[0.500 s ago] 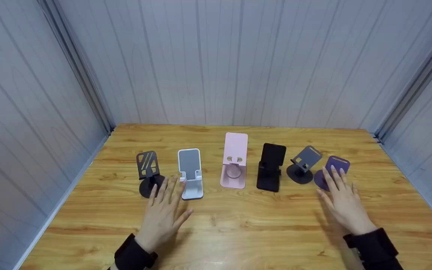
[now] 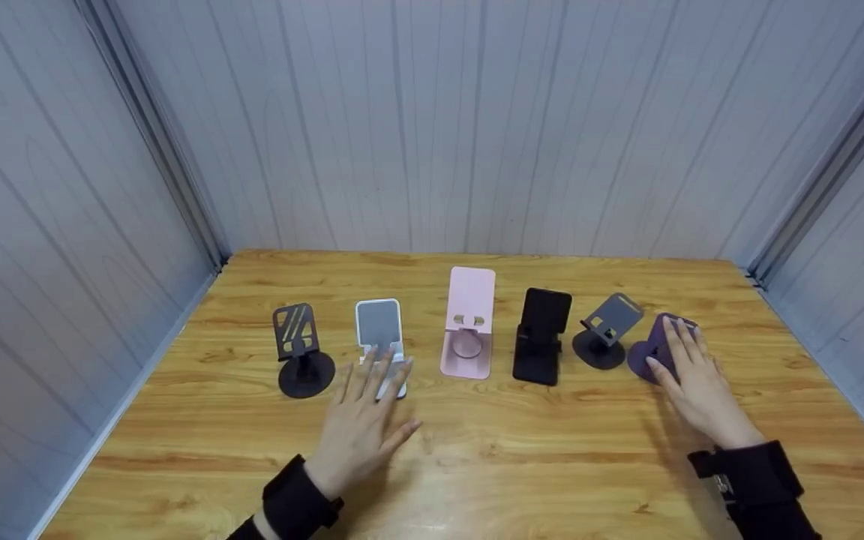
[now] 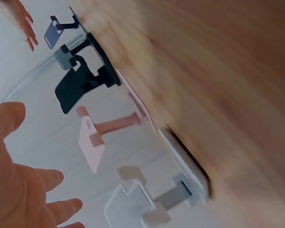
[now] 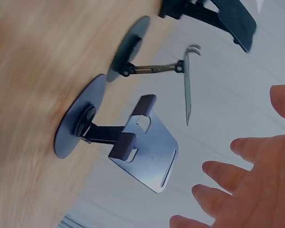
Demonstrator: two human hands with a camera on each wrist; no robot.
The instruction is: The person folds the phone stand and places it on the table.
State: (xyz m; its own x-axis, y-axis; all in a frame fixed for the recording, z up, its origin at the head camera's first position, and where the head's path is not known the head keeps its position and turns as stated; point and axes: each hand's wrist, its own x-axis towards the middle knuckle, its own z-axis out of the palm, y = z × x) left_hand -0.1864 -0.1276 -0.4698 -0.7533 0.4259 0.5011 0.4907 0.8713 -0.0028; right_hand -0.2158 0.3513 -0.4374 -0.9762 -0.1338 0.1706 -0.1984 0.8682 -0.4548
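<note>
Six phone stands form a row on the table. My left hand (image 2: pixel 361 431), fingers spread and holding nothing, overlaps the lower part of the white stand (image 2: pixel 379 319) in the head view. The left wrist view shows a gap between those fingers and the white stand (image 3: pixel 128 209). At the row's right end, my right hand (image 2: pixel 706 390) reaches over the purple stand (image 2: pixel 640 363), partly hiding its panel. Seen from the right wrist, the straight fingers stay apart from the purple stand (image 4: pixel 154 149), and nothing is held.
Left of the white stand is a dark stand with slanted slots (image 2: pixel 306 375). A tall pink stand (image 2: pixel 471 292), a black stand (image 2: pixel 547 311) and a grey round-based stand (image 2: pixel 616 316) fill the middle. Pale panel walls (image 2: pixel 432 135) enclose the wooden table (image 2: pixel 477 465).
My left hand has moved right, from between the dark slotted stand and the white stand to in front of the white one. My right hand has shifted slightly right and forward. The stands have not moved.
</note>
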